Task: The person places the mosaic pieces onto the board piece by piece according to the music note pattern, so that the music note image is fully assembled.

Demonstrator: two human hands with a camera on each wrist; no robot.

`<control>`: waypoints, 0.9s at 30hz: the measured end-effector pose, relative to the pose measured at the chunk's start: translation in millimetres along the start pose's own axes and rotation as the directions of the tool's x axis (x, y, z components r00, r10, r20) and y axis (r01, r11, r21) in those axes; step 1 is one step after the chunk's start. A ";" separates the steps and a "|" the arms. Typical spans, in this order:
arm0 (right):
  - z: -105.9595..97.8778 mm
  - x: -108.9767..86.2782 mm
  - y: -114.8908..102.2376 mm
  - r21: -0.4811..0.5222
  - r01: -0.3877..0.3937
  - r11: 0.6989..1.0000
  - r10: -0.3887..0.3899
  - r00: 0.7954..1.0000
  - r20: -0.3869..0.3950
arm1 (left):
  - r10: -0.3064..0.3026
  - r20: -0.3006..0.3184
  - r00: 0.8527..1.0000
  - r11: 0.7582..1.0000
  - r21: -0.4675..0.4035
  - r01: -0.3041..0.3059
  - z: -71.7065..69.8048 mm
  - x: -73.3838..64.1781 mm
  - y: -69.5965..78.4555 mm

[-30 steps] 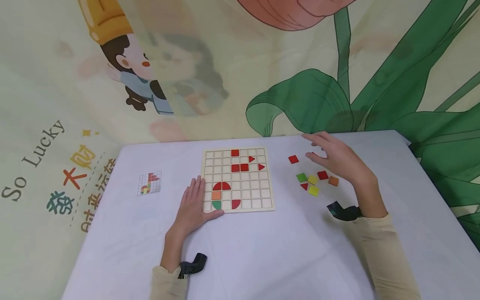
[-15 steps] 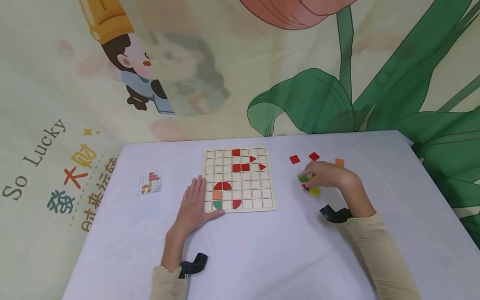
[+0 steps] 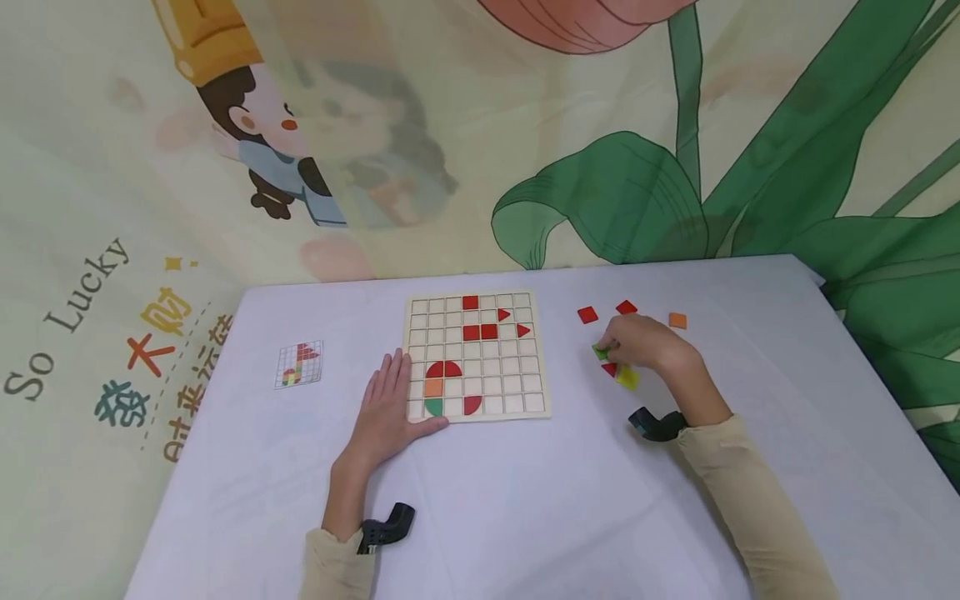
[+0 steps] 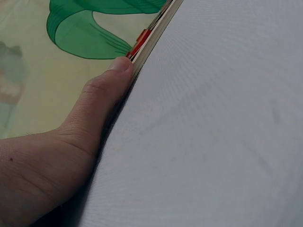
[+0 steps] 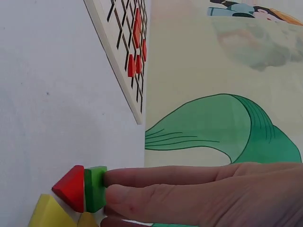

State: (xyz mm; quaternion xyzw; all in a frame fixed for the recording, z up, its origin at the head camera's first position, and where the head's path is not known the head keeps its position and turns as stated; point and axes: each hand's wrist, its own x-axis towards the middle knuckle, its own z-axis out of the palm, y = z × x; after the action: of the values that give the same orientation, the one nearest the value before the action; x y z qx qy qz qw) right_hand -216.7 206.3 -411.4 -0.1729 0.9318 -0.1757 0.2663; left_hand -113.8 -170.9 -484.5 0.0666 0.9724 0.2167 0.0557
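My left hand [image 3: 382, 421] lies flat along the left edge of the pale grid board [image 3: 510, 379], thumb at its front edge; the left wrist view shows the thumb [image 4: 102, 92] against the rim. On the board sit red squares [image 3: 480, 332], red triangles [image 3: 522, 331], red quarter circles [image 3: 444, 369], an orange square [image 3: 433, 387] and a green quarter circle [image 3: 433, 407]. My right hand [image 3: 648, 343] pinches at a green square tile [image 5: 96, 189], thumb and finger tips together at its edge. Beside that tile are a red triangle tile [image 5: 71, 188] and a yellow tile [image 5: 47, 213].
Two loose red squares [image 3: 588, 315] and an orange square tile [image 3: 677, 320] lie behind the right hand. A small pattern card [image 3: 298, 364] rests left of the board on the white tablecloth [image 3: 510, 508]. A printed curtain [image 3: 420, 167] hangs behind the table.
My right hand has come down and leftward from above the loose tiles to the green square tile. A red square and the orange square have shifted farther back. My left hand stays put.
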 end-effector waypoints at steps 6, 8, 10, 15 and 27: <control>4.1 7.8 -4.0 -0.030 0.027 0.999 -0.028 0.999 -0.038 | 0.000 0.002 1.000 1.000 0.000 0.000 0.8 1.3 -0.8; 7.1 10.2 -4.9 -0.054 0.030 0.998 -0.034 0.997 -0.067 | 0.003 0.001 1.000 1.000 0.002 -0.003 1.0 1.1 -0.7; 10.1 12.5 -5.1 -0.089 0.036 0.995 -0.045 0.994 -0.099 | 0.005 -0.003 1.000 1.000 0.005 -0.005 0.8 0.7 -0.4; 15.4 15.1 -4.1 -0.182 0.058 0.982 -0.086 0.985 -0.148 | 0.005 -0.006 1.000 1.000 0.013 -0.005 -0.1 -1.0 1.0; 20.7 25.4 -6.4 -0.282 0.031 0.959 -0.110 0.958 -0.267 | 0.011 -0.012 1.000 1.000 0.011 -0.011 -1.5 -1.0 1.8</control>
State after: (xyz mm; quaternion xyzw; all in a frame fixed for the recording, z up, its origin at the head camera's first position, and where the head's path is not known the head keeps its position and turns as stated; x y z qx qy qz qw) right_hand -224.0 185.2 -436.3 -0.2150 0.9686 -0.0766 0.0989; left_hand -112.9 -170.1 -482.3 0.0709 0.9734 0.2123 0.0481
